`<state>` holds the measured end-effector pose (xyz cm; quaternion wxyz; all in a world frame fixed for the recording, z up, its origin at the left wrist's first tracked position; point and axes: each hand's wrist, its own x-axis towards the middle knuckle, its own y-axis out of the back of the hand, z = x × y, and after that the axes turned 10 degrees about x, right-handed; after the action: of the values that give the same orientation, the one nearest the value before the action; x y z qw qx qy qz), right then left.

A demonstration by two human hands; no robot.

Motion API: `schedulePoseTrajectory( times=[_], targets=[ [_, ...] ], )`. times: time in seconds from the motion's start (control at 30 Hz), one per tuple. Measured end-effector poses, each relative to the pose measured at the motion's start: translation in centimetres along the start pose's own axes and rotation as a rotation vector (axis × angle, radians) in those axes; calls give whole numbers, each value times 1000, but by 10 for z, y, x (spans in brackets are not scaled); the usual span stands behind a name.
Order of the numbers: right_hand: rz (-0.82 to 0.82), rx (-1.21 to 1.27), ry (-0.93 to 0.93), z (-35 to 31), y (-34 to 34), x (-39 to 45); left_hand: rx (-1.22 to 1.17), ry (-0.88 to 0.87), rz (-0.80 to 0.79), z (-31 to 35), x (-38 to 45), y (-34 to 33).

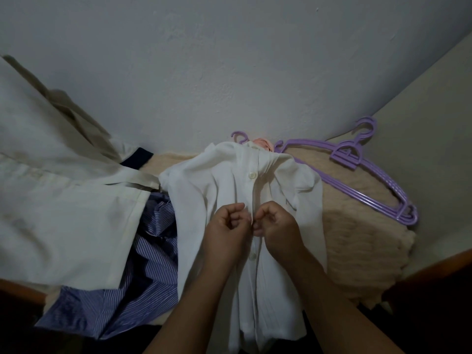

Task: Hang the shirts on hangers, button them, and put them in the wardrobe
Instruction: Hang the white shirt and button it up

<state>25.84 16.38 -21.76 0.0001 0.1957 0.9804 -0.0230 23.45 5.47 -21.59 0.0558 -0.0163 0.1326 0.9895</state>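
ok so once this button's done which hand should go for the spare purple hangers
Right. The right hand is on the side where the spare purple hangers lie, right of the white shirt; the left hand would have to cross over it.

No legible text, label, brand, number or sign appears in this view. The white shirt [224,190], the blue striped shirt [150,254], the cream garment [58,190] and the purple hangers [357,159] carry no readable marking; whatever may be moulded on the hangers is too small to make out.
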Motion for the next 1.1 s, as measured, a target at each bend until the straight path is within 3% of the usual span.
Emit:
schedulePoseTrajectory(
  times=[0.1, 0.27, 0.63, 0.8, 1.1],
  targets=[
    [-31, -39, -17, -3, 1, -2, -52, 4, -32, 1, -1, 0],
    [-127, 102, -57, -12, 1, -9, 17, -45, 14, -2, -3, -2],
    [23, 122, -136, -7, 0, -4, -90, -79, -12, -7, -1, -6],
    [16, 290, -270, -7, 2, -4, -136, -83, -64, -13, 2, -1],
    [43, 283, -268, -6, -1, -3, -135, -73, -86, -13, 3, -1]
  ],
)
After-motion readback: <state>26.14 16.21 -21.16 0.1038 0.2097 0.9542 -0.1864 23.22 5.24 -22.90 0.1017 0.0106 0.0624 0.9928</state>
